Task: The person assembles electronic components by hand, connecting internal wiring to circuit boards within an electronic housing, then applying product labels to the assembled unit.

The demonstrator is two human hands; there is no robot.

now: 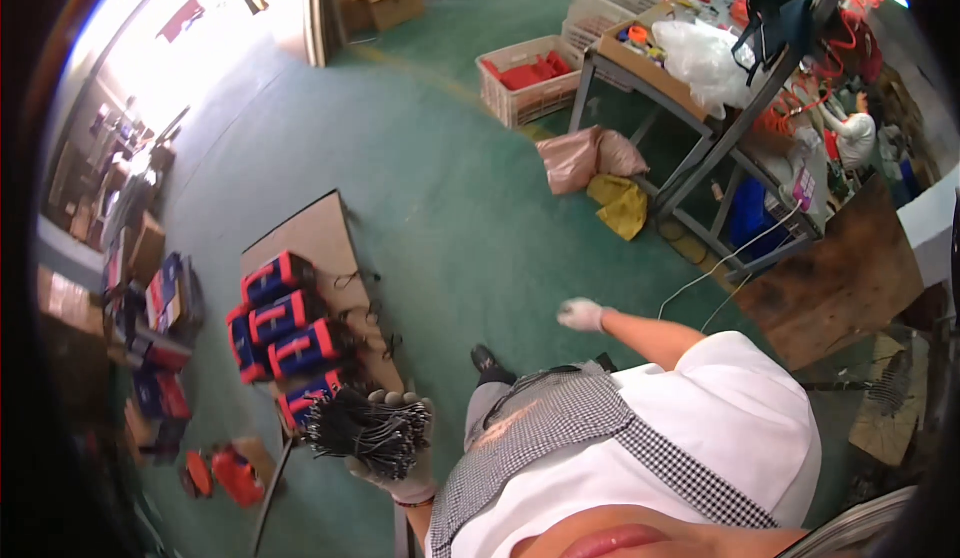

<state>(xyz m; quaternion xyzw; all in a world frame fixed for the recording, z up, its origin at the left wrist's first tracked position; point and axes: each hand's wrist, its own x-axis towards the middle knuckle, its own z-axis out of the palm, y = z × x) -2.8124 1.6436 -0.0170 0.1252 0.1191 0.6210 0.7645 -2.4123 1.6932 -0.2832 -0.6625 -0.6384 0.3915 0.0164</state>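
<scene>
Many boxes (pixel 165 298) are piled up at the far left, some of them blue and red. Near them, red things (pixel 238 476) are low down by the green floor (pixel 430 208); they are too small to tell what they are. Next come at least five packs (pixel 300 348), dark blue and red, set close together on a flat brown sheet (pixel 300 228). Thin black loops lie along the right side of that sheet.

A big bunch of black cords (pixel 365 430) is in the left hand (pixel 415 458), and it hides part of the lowest pack. The hand wears a pale glove, and its fingers are bent tight around the bunch — lots of thin shiny tips stick out.

To the right of it is a dark shoe (pixel 488 363) on the floor. Farther off, a pale crate (pixel 530 108) has red things inside. The right hand (pixel 580 314), in a white glove, is up over the floor, well apart from the cords. Its fingers look curled in — I cannot tell how far, or if it has hold of anything.

Past it are pink bags (pixel 572 161) and a yellow bag (pixel 620 206), touching, beside a surface (pixel 640 88) with a clear bag (pixel 700 58) on top. A brown board (pixel 840 273) leans at the far right.
</scene>
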